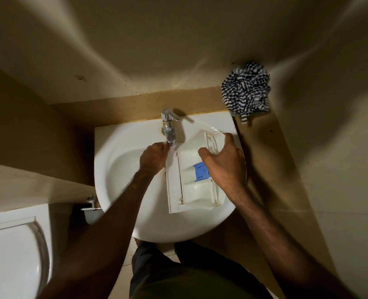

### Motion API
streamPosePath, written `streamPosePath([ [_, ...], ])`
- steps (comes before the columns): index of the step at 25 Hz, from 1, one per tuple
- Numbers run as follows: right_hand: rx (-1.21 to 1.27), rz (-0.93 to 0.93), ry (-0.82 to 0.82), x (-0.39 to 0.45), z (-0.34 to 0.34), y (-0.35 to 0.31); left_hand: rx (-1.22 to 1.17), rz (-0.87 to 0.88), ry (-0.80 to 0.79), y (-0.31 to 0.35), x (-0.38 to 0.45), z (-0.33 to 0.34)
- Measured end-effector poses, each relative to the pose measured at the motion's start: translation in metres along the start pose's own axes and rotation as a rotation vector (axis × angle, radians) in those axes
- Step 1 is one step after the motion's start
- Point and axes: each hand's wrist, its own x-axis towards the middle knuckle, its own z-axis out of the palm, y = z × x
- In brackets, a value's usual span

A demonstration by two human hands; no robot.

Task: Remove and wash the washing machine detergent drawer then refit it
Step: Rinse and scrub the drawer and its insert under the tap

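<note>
The white detergent drawer (191, 186), with a blue insert (200, 172) in one compartment, lies over the right half of the white sink (118, 169). My right hand (224, 165) grips the drawer's right side from above, thumb over the inner compartment. My left hand (154, 157) is at the drawer's left far corner, just under the spout of the chrome tap (169, 128), fingers curled against the drawer's edge. Whether water is running cannot be made out.
A crumpled blue-and-white checked cloth (246, 91) sits on the brown ledge (135, 108) at the back right corner. A white toilet (12, 255) stands at the lower left, with a small wall valve (92, 203) beside the sink. Walls close in on both sides.
</note>
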Motion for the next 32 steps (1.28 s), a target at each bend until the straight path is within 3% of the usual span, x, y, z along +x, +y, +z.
streamPosePath([
  [3,-0.003,-0.002,0.02,-0.002,0.001,-0.002,-0.047,-0.015,0.027,-0.001,-0.001,0.002],
  [8,0.015,0.047,0.004,0.006,-0.004,0.0,-0.366,0.033,-0.27,-0.01,-0.01,-0.001],
  [10,0.012,0.039,0.028,0.003,-0.001,-0.002,-0.397,0.039,-0.302,-0.016,-0.016,0.005],
  [16,0.086,0.054,0.093,-0.021,0.011,0.003,-0.055,0.076,0.141,-0.009,-0.012,0.019],
  [22,0.125,0.039,0.239,-0.026,0.014,0.013,-0.194,0.127,-0.027,-0.009,-0.004,0.022],
  [25,0.153,0.055,0.229,-0.025,0.014,0.012,-0.126,0.111,0.08,-0.008,-0.01,0.028],
  [29,0.168,0.103,0.243,-0.02,0.013,0.007,-0.237,0.064,0.203,0.001,-0.007,0.027],
  [32,0.178,0.116,0.241,-0.018,0.012,0.007,-0.34,0.087,0.037,-0.006,-0.003,0.028],
])
